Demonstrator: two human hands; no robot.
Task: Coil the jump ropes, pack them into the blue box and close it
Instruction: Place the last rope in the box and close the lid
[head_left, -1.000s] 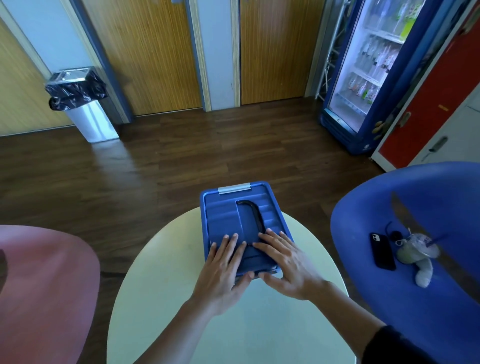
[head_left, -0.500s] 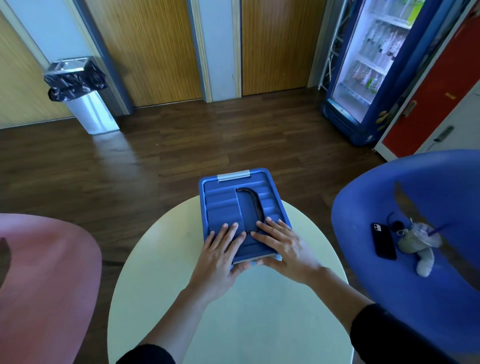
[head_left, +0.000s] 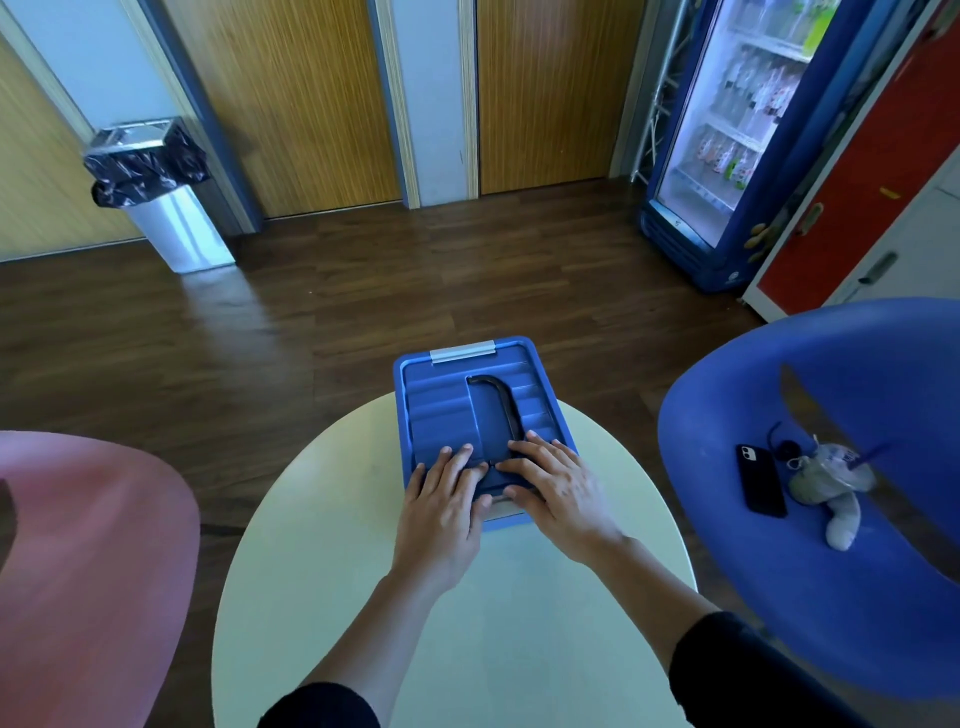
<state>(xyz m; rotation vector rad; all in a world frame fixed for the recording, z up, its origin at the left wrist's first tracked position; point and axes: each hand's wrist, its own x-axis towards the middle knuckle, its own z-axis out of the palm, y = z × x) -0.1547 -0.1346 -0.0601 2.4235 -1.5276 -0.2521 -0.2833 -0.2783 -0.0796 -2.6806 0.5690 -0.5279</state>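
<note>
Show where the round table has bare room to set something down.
Bare table left of the blue box out to the rim, and along the near edge; a narrower strip right of the box. Crowded: far middle, with box, left hand and right hand.

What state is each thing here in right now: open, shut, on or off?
blue box: lid on, shut.
lid handle: folded flat.
left hand: flat, fingers straight, pressing the lid's near end.
right hand: the same, beside it.
drinks fridge: door shut, lit inside.
bin: top open, black bag lining it.
phone: lying back up on the blue chair.
</note>
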